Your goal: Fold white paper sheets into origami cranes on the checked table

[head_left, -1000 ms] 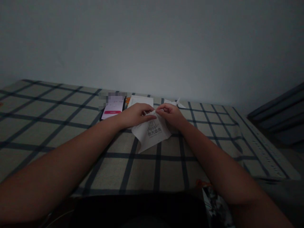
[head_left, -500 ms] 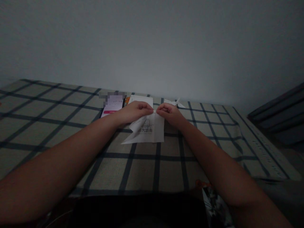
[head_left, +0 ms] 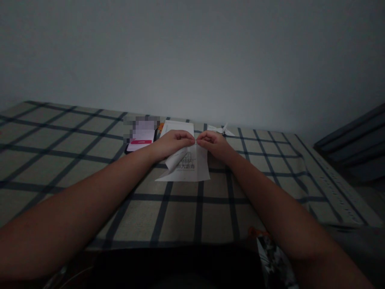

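A creased sheet of white paper (head_left: 186, 165) with dark printing hangs between my hands, its lower edge close to the checked cloth. My left hand (head_left: 176, 140) pinches its top edge near the middle. Right beside it, my right hand (head_left: 213, 142) pinches the same edge, the fingertips of both hands almost meeting. A vertical crease runs down the sheet below the fingers, and its left side is folded into a pointed flap. Behind my right hand lies a folded white paper figure (head_left: 222, 129) with pointed ends.
A phone (head_left: 141, 138) with a lit screen lies left of my hands. A white pad or box (head_left: 180, 127) sits behind my left hand, an orange item (head_left: 161, 127) beside it. The checked cloth (head_left: 180, 220) covers the surface up to the wall (head_left: 192, 60).
The paper has turned slightly, so more of its print shows and its lower right corner sits a little further right. Both hands keep their pinch and have hardly moved.
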The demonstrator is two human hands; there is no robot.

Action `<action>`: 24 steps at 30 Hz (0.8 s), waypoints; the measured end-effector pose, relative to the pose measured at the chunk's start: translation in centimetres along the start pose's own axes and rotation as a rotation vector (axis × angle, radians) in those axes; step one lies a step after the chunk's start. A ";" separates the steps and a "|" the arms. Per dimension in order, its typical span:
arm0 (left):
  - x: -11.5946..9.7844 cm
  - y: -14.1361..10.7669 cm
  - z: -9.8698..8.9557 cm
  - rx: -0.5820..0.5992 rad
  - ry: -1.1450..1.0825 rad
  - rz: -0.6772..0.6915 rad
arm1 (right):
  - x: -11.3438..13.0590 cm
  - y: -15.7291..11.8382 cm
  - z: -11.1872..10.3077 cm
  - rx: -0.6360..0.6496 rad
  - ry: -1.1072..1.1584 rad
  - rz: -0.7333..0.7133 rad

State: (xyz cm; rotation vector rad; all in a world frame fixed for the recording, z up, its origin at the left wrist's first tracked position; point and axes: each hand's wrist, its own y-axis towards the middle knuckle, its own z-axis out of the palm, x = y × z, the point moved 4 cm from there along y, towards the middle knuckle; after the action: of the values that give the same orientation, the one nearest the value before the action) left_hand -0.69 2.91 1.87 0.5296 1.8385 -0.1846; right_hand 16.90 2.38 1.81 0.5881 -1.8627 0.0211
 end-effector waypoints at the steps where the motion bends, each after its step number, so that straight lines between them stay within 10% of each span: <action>1: 0.1 0.1 0.1 0.006 -0.007 -0.002 | 0.0 0.0 0.0 0.002 -0.002 0.000; 24: 0.2 0.0 0.0 0.027 -0.008 -0.071 | 0.2 0.2 0.0 0.027 -0.080 -0.069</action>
State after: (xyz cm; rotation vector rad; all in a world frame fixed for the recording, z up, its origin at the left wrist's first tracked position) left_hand -0.72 2.93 1.68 0.4818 1.8506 -0.2592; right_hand 16.77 2.44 2.05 0.6803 -1.9211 -0.0239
